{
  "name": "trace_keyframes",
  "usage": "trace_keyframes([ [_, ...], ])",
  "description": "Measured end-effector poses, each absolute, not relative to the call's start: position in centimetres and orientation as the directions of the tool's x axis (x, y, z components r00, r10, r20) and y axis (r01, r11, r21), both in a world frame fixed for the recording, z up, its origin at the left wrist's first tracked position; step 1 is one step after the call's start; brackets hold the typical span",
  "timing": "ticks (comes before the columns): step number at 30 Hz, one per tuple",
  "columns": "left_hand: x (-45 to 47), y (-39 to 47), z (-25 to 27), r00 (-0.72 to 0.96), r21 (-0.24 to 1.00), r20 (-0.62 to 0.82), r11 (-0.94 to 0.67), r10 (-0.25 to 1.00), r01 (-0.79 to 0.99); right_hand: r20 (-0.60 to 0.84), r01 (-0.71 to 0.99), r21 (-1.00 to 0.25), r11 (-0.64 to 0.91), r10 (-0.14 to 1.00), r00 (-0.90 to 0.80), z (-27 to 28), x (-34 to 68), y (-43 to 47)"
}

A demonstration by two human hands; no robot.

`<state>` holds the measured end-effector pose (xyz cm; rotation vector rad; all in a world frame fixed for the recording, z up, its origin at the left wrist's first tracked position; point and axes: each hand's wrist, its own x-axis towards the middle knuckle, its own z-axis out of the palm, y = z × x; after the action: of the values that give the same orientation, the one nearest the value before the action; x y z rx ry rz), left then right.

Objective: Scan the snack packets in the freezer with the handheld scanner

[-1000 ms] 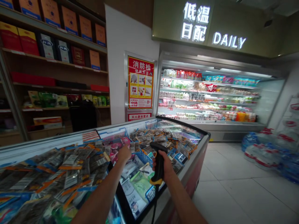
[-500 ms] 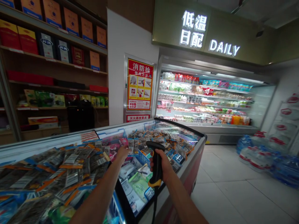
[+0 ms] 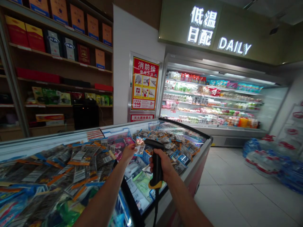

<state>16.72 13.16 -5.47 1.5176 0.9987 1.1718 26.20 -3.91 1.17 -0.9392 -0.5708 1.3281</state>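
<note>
My right hand (image 3: 163, 164) is wrapped round a black and yellow barcode scanner (image 3: 157, 170), its head toward the left and its cord hanging down. To the left, my left hand (image 3: 129, 152) pinches a small clear packet (image 3: 139, 146) by its near edge. The packet is lit brightly and sits just beside the scanner's head. Both hands are above the glass-topped freezer (image 3: 205, 151). Heaps of similar packets (image 3: 80, 156) with orange and blue edges lie on the left part of its top, and more packets (image 3: 170, 140) lie beyond the scanner.
Under the glass are green and white bags (image 3: 142, 186). Shelves of boxes (image 3: 79, 22) stand at the back left, beside a red fire-hydrant notice (image 3: 145, 83). A lit open fridge (image 3: 213, 101) is at the back right. Bottled-water packs (image 3: 262, 160) stand on the tiled floor (image 3: 227, 198).
My left hand has moved slightly right with the packet, which now shows brightly lit near the scanner's head. The scanner has shifted slightly left, and the whole view has turned a little.
</note>
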Motion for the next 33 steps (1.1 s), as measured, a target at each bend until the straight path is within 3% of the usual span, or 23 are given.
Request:
trace_keyframes([
  [8, 16.6, 13.2, -5.4, 0.149, 0.985, 0.172, -0.165, 0.974, -0.056, -0.179, -0.592, -0.805, -0.046, 0.97, 0.168, 1.2, 26.5, -4.1],
  [16, 16.7, 13.7, -5.6, 0.145, 0.971, 0.239, -0.24, 0.96, -0.012, -0.162, -0.568, -0.822, -0.038, 0.972, 0.169, 1.1, 26.0, -4.2],
  [25, 16.7, 13.7, -5.3, 0.129, 0.968, 0.237, -0.223, 0.963, -0.112, -0.179, -0.601, -0.797, -0.05, 0.971, 0.156, 1.1, 26.1, -3.9],
  [33, 17.0, 14.0, -5.5, 0.047, 0.947, 0.3, -0.303, 0.953, 0.104, -0.196, -0.637, -0.768, -0.061, 0.97, 0.143, 1.5, 25.9, -4.4],
])
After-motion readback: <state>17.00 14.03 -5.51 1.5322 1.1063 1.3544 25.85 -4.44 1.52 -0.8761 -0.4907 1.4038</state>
